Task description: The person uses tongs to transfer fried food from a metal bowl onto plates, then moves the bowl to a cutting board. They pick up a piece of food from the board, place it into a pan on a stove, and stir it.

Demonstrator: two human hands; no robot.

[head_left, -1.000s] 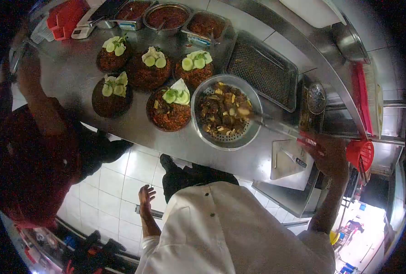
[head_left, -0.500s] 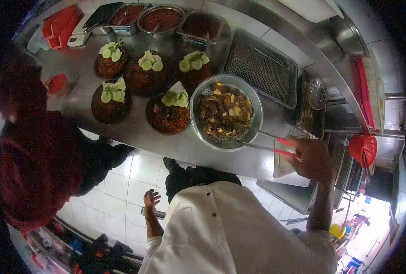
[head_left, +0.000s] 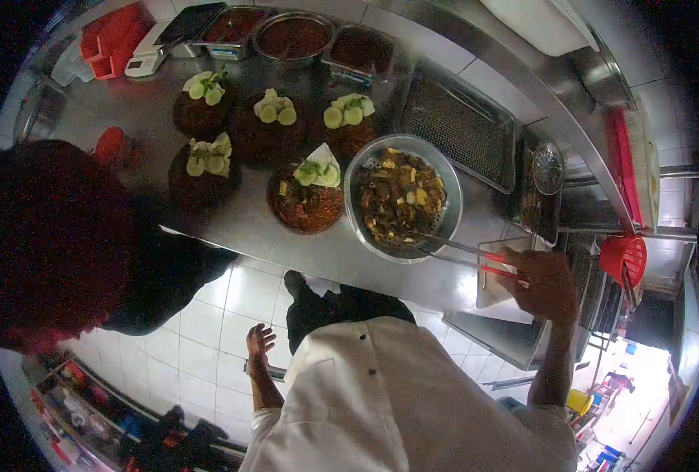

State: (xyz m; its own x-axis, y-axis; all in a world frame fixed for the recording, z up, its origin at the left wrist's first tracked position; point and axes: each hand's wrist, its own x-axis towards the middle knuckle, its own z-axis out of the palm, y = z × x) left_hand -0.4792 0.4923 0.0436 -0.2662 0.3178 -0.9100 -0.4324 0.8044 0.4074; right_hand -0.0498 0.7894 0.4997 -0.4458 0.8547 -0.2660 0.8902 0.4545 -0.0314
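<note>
My right hand (head_left: 544, 285) is wrapped round the red handles of metal tongs (head_left: 461, 245). The tips of the tongs reach into the near side of a perforated metal colander (head_left: 457, 182), among browned, chunky food pieces (head_left: 406, 193), some of them yellow. Down beside my body, away from the counter, my left hand (head_left: 260, 342) hangs with its fingers apart and nothing in it. Just left of the colander sits a round portion of reddish-brown food (head_left: 309, 208), topped with cucumber slices and a pale leaf (head_left: 326, 167). A few chunks lie on its left part.
Several similar garnished portions (head_left: 271, 134) stand on the steel counter (head_left: 247, 228). Along the back are containers of red sauce (head_left: 293, 35), a scale (head_left: 147, 59) and a mesh tray (head_left: 456, 126). A co-worker in dark red (head_left: 58, 236) leans in at the left.
The tongs have shifted slightly towards the colander's near rim, their arms closer together. The co-worker at left has leaned forward over the counter edge. My left hand stays down.
</note>
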